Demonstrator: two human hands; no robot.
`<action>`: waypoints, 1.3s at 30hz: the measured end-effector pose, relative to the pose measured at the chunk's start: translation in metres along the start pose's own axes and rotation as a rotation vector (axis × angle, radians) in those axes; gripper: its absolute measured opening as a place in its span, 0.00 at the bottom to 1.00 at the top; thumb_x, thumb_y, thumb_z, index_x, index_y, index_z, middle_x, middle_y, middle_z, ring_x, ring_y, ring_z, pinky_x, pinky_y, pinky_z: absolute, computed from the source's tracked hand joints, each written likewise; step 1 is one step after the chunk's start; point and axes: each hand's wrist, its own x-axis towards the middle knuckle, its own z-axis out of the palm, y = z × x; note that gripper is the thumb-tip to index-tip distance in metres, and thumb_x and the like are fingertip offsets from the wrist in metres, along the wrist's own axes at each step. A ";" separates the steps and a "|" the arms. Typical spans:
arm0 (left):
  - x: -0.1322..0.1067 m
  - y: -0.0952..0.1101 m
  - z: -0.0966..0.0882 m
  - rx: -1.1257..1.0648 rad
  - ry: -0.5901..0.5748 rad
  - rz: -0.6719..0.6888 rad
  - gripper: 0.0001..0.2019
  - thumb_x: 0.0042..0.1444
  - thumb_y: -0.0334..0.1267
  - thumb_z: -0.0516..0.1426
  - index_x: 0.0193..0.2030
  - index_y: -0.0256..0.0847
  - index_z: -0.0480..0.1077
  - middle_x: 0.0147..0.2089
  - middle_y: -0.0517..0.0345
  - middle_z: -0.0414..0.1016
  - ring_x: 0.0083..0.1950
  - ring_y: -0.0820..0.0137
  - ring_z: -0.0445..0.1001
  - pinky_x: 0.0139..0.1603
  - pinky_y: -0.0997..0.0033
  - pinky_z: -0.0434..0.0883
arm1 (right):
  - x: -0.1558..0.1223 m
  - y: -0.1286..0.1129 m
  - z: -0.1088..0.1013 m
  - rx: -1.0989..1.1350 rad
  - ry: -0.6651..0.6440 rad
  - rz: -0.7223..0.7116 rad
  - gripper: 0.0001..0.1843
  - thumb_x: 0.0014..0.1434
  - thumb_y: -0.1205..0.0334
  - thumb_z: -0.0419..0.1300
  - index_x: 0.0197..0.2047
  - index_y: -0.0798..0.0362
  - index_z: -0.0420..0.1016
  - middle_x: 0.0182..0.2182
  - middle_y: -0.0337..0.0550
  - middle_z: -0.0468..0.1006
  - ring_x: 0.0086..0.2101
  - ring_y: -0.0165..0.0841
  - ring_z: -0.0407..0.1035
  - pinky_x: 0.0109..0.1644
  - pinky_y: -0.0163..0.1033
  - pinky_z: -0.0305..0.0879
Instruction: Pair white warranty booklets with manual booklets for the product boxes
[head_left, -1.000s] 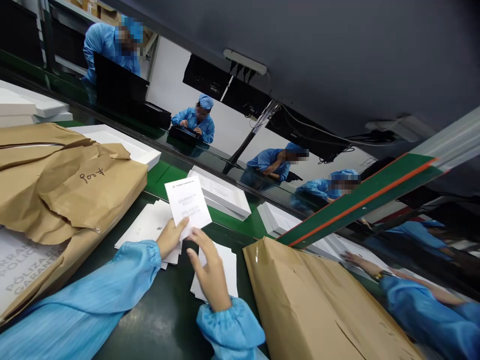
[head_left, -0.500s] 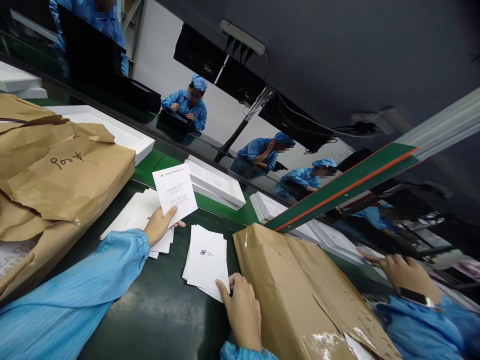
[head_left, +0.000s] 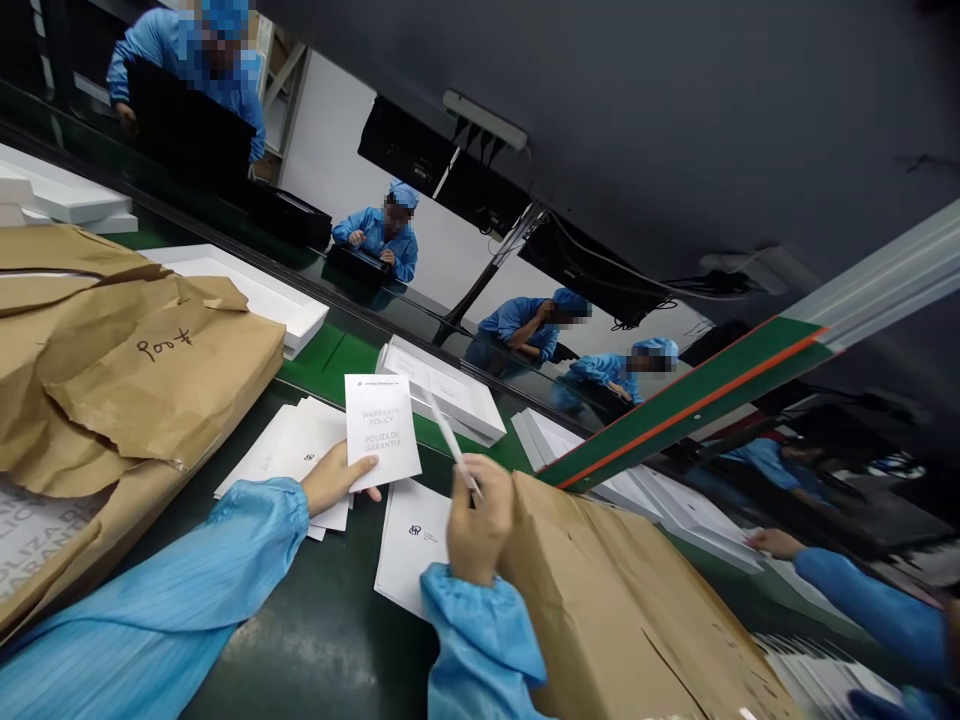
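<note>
My left hand [head_left: 339, 480] grips a white warranty leaflet [head_left: 382, 432] printed "Warranty Policy, Poliza de Garantia", its face turned toward me. In my right hand [head_left: 480, 515] is a thin white booklet [head_left: 444, 428], seen nearly edge-on, close to the right side of the leaflet. Beneath my right hand a stack of white booklets [head_left: 405, 555] with a small black logo lies on the dark green table, partly hidden by the hand and sleeve. Another fanned pile of white booklets [head_left: 281, 440] lies behind my left hand.
A torn brown paper package [head_left: 195, 370] sits at left, another brown package [head_left: 600, 590] at right. Beyond are open white boxes [head_left: 465, 405] on the green belt and a slanting green post [head_left: 675, 405]. A co-worker's arm [head_left: 862, 590] reaches in from the right; several people work opposite.
My right hand has lifted a booklet from the stack and brought it up near the leaflet. My left hand has shifted slightly right with the leaflet. The co-worker's hand at right reached farther away.
</note>
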 end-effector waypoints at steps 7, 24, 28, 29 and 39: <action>0.005 -0.002 -0.001 -0.181 -0.003 0.124 0.21 0.43 0.40 0.55 0.44 0.33 0.63 0.45 0.50 0.68 0.45 0.66 0.65 0.49 0.67 0.60 | -0.036 -0.021 0.034 -0.068 -0.398 -0.276 0.14 0.52 0.74 0.45 0.40 0.52 0.63 0.42 0.47 0.69 0.42 0.35 0.60 0.48 0.51 0.45; 0.002 -0.002 0.001 -0.112 0.245 0.048 0.21 0.43 0.41 0.54 0.44 0.33 0.62 0.47 0.49 0.66 0.48 0.64 0.64 0.48 0.65 0.61 | -0.036 0.014 0.023 0.993 -0.520 1.123 0.24 0.47 0.53 0.54 0.47 0.52 0.55 0.39 0.47 0.68 0.34 0.34 0.66 0.30 0.37 0.63; 0.002 -0.003 -0.001 -0.135 0.107 0.017 0.21 0.44 0.43 0.54 0.44 0.34 0.62 0.46 0.49 0.66 0.45 0.64 0.65 0.44 0.64 0.63 | -0.041 0.011 0.026 1.010 -0.538 1.142 0.19 0.45 0.54 0.56 0.38 0.55 0.61 0.24 0.41 0.71 0.18 0.26 0.62 0.16 0.30 0.54; 0.003 -0.004 -0.002 -0.134 0.052 -0.018 0.22 0.43 0.43 0.54 0.45 0.35 0.61 0.47 0.49 0.66 0.45 0.64 0.65 0.42 0.65 0.65 | -0.042 0.013 0.027 0.993 -0.504 1.124 0.18 0.45 0.55 0.57 0.38 0.55 0.61 0.23 0.40 0.71 0.17 0.25 0.61 0.16 0.29 0.53; 0.004 0.001 0.000 0.007 -0.085 -0.072 0.19 0.46 0.43 0.51 0.42 0.32 0.59 0.27 0.54 0.70 0.25 0.72 0.69 0.23 0.76 0.63 | -0.038 0.033 0.023 0.957 -0.461 1.056 0.13 0.47 0.55 0.55 0.32 0.56 0.64 0.15 0.35 0.67 0.15 0.23 0.58 0.18 0.29 0.52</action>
